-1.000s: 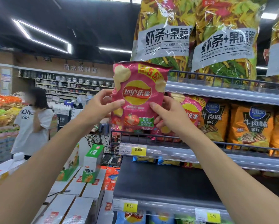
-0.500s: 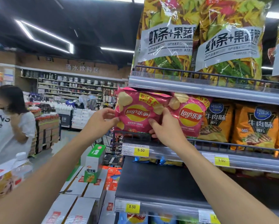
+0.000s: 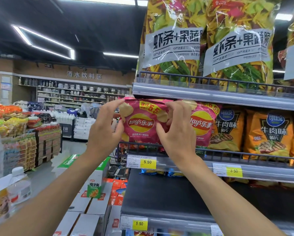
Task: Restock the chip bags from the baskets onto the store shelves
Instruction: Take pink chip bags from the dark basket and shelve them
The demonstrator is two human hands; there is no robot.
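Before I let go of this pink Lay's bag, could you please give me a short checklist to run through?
1. Pink Lay's bag has its bottom behind the wire rail: ok.
2. Bag upright with the logo facing out: ok.
3. Bag top clear of the upper shelf: cannot tell; it sits right at the edge.
4. Same product as the neighbouring Lay's bag: ok.
5. 5.50 price tag under it is readable: ok.
6. Left hand and right hand off the bag: not ok; both grip it.
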